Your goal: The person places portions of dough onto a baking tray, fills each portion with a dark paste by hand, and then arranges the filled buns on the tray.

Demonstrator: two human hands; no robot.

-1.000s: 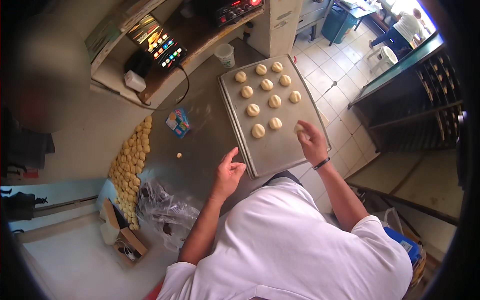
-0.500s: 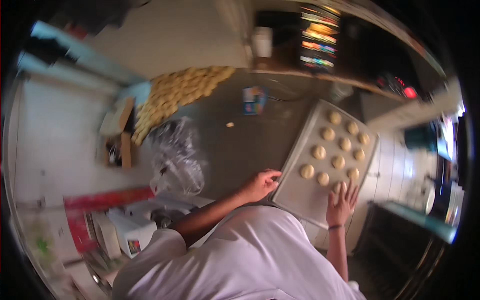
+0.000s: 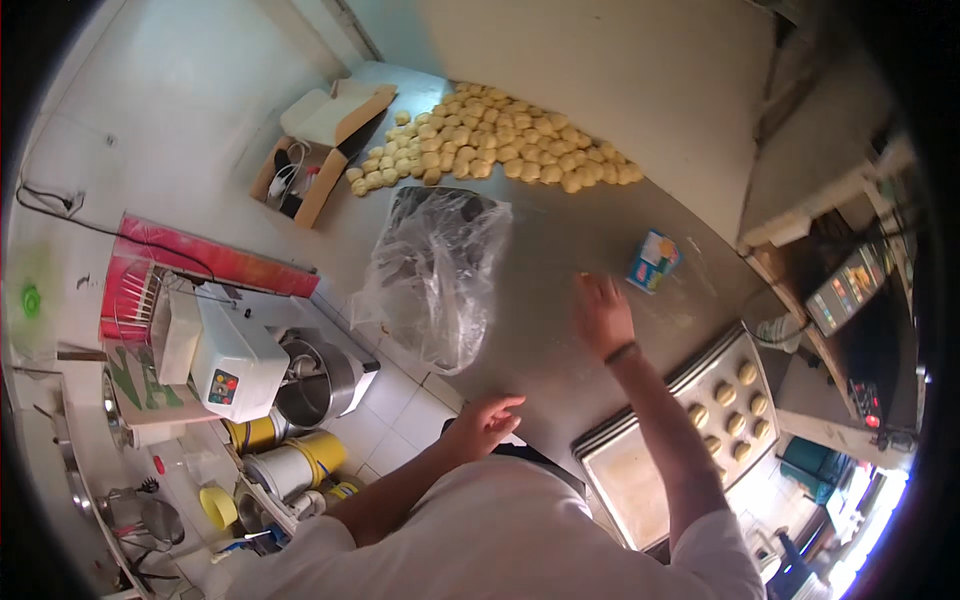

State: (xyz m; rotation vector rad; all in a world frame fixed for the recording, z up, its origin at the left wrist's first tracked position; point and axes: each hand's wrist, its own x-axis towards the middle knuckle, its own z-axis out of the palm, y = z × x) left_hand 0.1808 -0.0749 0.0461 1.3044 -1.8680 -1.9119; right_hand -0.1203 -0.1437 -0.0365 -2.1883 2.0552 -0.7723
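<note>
My right hand reaches over the middle of the grey table, its fingers blurred. A small pale bit, perhaps dough, shows at its fingertips; whether it is gripped I cannot tell. Near the table's front edge my left hand hovers with loosely bent fingers apart and nothing in them. On the right lies a metal baking tray with several round dough balls on its far part; my right forearm crosses over it and hides some. A large heap of dough balls covers the table's back edge.
A crumpled clear plastic bag lies left of my right hand, a small blue box right of it. An open cardboard box stands back left. On the left are a white mixer with a steel bowl and yellow buckets.
My right hand has left a dough ball on the tray and swung left over the table. My left hand has come away from the tray's edge. The view has turned leftward.
</note>
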